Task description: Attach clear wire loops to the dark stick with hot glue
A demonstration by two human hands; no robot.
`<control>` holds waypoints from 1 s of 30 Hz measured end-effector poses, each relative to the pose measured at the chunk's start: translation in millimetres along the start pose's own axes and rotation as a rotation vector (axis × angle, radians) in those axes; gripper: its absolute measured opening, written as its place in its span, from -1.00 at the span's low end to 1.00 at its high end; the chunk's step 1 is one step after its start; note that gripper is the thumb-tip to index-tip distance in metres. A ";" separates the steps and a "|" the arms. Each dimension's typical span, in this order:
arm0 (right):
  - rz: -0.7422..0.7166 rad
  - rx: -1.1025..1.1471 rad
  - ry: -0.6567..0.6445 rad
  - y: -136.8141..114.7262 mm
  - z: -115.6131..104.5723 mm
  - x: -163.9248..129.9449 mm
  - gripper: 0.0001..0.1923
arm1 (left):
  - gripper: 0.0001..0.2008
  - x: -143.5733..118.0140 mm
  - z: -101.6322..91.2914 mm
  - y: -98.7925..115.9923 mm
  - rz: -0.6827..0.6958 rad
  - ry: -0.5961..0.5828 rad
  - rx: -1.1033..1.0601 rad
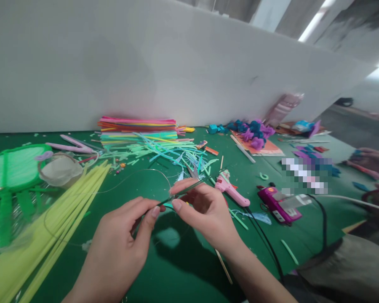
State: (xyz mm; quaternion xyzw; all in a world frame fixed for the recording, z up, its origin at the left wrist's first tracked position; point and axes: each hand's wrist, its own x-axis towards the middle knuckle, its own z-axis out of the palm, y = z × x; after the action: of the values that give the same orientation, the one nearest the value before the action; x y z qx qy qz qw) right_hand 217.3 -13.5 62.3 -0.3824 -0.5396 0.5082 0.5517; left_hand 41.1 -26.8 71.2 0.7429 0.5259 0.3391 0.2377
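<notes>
My left hand [126, 235] pinches one end of a thin dark green strip [188, 188] between thumb and forefinger. Thumb and fingers of my right hand [208, 210] close on the same strip farther along, and it points up to the right. From between the hands a fine wire [135, 171] loops away to the left. Just beyond my right fingers are scissors [194, 171], partly hidden. A pink glue gun [232, 191] lies to the right of that hand. Under my hands the green tabletop [164, 269] shows a dark shadow.
At left lie yellow pipe cleaners [60, 219] and a green fuzzy craft piece [15, 172]. Coloured pipe cleaners [139, 126] are stacked by the white partition [113, 63]. Purple and blue flowers [254, 132], a magenta power strip [279, 206] with cables, and another person's knee [350, 265] are right.
</notes>
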 end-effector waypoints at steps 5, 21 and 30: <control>0.023 -0.056 0.008 -1.1 -0.4 3.2 -0.95 | -0.76 -0.3 0.2 0.5 0.035 0.000 0.018; 0.046 -0.094 0.052 -0.7 0.7 4.0 -0.94 | -0.79 -1.7 2.9 -0.2 0.103 0.034 0.101; 0.060 -0.109 0.041 -1.6 -0.2 3.5 -0.95 | -0.77 -0.5 3.3 0.8 0.111 0.046 0.114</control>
State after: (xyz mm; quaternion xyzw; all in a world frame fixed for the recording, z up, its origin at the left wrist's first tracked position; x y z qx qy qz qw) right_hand 217.4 -10.4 64.5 -0.4382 -0.5433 0.4863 0.5256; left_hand 43.9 -27.5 69.5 0.7751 0.5080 0.3382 0.1636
